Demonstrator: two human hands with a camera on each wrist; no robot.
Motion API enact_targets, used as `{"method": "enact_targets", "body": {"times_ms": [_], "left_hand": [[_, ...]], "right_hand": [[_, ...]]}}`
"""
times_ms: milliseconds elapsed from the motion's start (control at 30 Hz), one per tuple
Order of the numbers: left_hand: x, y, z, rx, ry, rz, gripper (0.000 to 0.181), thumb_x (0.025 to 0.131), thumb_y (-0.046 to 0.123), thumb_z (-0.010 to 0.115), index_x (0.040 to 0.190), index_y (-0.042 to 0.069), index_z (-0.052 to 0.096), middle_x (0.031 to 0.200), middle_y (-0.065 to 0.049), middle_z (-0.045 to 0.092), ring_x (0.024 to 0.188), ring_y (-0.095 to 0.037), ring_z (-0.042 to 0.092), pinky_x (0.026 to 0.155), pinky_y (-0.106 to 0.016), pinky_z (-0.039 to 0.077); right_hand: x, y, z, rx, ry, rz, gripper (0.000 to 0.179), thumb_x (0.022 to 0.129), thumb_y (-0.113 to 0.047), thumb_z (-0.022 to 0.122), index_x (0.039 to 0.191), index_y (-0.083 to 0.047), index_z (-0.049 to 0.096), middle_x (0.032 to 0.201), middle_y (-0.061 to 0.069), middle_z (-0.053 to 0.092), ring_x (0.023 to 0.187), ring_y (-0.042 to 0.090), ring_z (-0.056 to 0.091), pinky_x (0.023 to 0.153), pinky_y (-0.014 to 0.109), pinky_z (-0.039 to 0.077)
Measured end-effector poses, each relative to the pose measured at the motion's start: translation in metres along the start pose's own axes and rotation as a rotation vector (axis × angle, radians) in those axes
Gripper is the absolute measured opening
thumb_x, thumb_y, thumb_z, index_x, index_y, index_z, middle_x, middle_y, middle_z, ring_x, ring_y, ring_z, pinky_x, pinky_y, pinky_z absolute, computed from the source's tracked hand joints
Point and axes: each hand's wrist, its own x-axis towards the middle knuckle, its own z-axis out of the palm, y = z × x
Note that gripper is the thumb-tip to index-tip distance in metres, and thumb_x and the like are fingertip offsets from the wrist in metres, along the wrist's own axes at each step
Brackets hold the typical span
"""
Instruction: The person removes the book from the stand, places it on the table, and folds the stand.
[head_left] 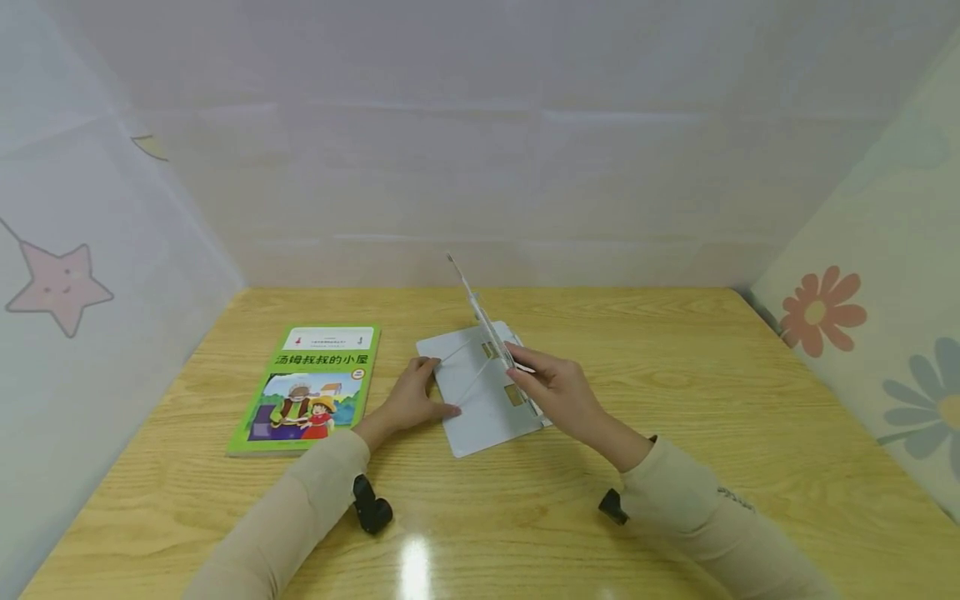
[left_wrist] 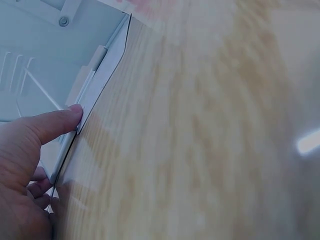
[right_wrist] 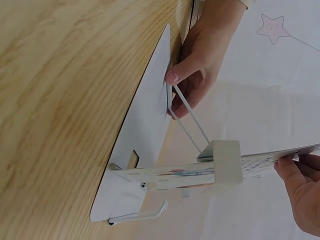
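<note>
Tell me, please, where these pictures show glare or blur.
Head view: white glare on the yellow wood-grain table near the bottom edge; left wrist view: a bright streak at the right edge, with soft wood grain; right wrist view: no strong glare, but text on the thin white printed panel is too soft to read.

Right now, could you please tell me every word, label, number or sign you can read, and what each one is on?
"汤姆叔叔的小屋": title on the book.
Lines above the title: too small to read.
Round badge beside the title: too small to read.
Print on the upright panel: too blurred to read.
</note>
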Motion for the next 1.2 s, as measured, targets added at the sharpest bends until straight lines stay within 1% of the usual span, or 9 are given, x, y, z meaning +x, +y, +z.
{"method": "enact_targets", "body": {"times_ms": [167, 200, 300, 433, 567, 767, 967, 1200], "left_hand": [[0.000, 0.001, 0.000, -0.001, -0.005, -0.014, 0.084, 0.062, 0.032, 0.077, 0.127, -0.004, 0.035, 0.125, -0.019, 0.032, 0.113, -0.031, 0.034, 0.094, -0.040, 0.029], [0.000, 0.001, 0.000, -0.002, -0.006, -0.015, 0.084, 0.063, 0.032, 0.076, 0.127, -0.004, 0.035, 0.125, -0.019, 0.031, 0.113, -0.031, 0.034, 0.094, -0.040, 0.029], [0.000, 0.001, 0.000, 0.001, -0.008, -0.014, 0.084, 0.063, 0.032, 0.076, 0.127, -0.003, 0.035, 0.125, -0.019, 0.031, 0.113, -0.031, 0.034, 0.094, -0.040, 0.029], [0.000, 0.001, -0.001, 0.008, -0.006, -0.011, 0.085, 0.063, 0.033, 0.076, 0.127, -0.004, 0.035, 0.125, -0.019, 0.031, 0.113, -0.031, 0.034, 0.094, -0.041, 0.029], [0.000, 0.002, -0.001, 0.015, -0.011, -0.023, 0.085, 0.063, 0.034, 0.075, 0.128, -0.003, 0.034, 0.126, -0.019, 0.031, 0.113, -0.031, 0.034, 0.094, -0.041, 0.029], [-0.001, 0.002, -0.001, 0.014, -0.012, -0.030, 0.086, 0.064, 0.034, 0.075, 0.129, -0.003, 0.034, 0.126, -0.019, 0.031, 0.113, -0.031, 0.034, 0.094, -0.042, 0.029], [-0.001, 0.002, 0.000, 0.028, -0.012, -0.030, 0.086, 0.063, 0.035, 0.075, 0.129, -0.002, 0.034, 0.126, -0.019, 0.031, 0.112, -0.031, 0.034, 0.094, -0.042, 0.029], [0.000, 0.002, 0.001, 0.043, -0.017, -0.047, 0.087, 0.063, 0.037, 0.075, 0.130, 0.000, 0.033, 0.127, -0.018, 0.031, 0.112, -0.031, 0.034, 0.094, -0.042, 0.028]], "right_hand": [[-0.001, 0.001, -0.006, -0.032, 0.046, 0.031, 0.028, 0.083, 0.002, 0.052, 0.110, 0.012, 0.053, 0.106, 0.023, 0.055, 0.089, 0.027, 0.057, 0.068, 0.028, 0.049], [-0.001, 0.006, -0.007, -0.037, 0.056, 0.038, 0.028, 0.084, 0.000, 0.053, 0.110, 0.011, 0.053, 0.105, 0.021, 0.056, 0.090, 0.026, 0.057, 0.069, 0.027, 0.049], [-0.002, 0.007, -0.011, -0.053, 0.085, 0.054, 0.027, 0.084, -0.001, 0.052, 0.108, 0.010, 0.054, 0.103, 0.019, 0.057, 0.090, 0.024, 0.057, 0.071, 0.026, 0.048], [-0.002, 0.011, -0.015, -0.053, 0.114, 0.043, 0.023, 0.085, -0.001, 0.052, 0.105, 0.010, 0.057, 0.098, 0.017, 0.060, 0.088, 0.020, 0.057, 0.071, 0.022, 0.047], [-0.002, 0.012, -0.018, -0.035, 0.133, 0.020, 0.020, 0.085, 0.001, 0.051, 0.101, 0.011, 0.058, 0.093, 0.018, 0.061, 0.084, 0.020, 0.058, 0.070, 0.020, 0.047], [-0.004, 0.010, -0.022, -0.033, 0.150, 0.009, 0.019, 0.084, 0.007, 0.048, 0.100, 0.014, 0.056, 0.093, 0.022, 0.060, 0.086, 0.027, 0.058, 0.070, 0.019, 0.047], [-0.006, 0.013, -0.026, 0.016, 0.155, 0.018, 0.021, 0.084, 0.008, 0.047, 0.102, 0.015, 0.055, 0.096, 0.024, 0.058, 0.089, 0.034, 0.056, 0.072, 0.019, 0.046], [-0.006, 0.014, -0.027, 0.009, 0.160, 0.017, 0.021, 0.085, 0.007, 0.046, 0.102, 0.015, 0.055, 0.095, 0.023, 0.059, 0.089, 0.031, 0.056, 0.073, 0.020, 0.046]]}}
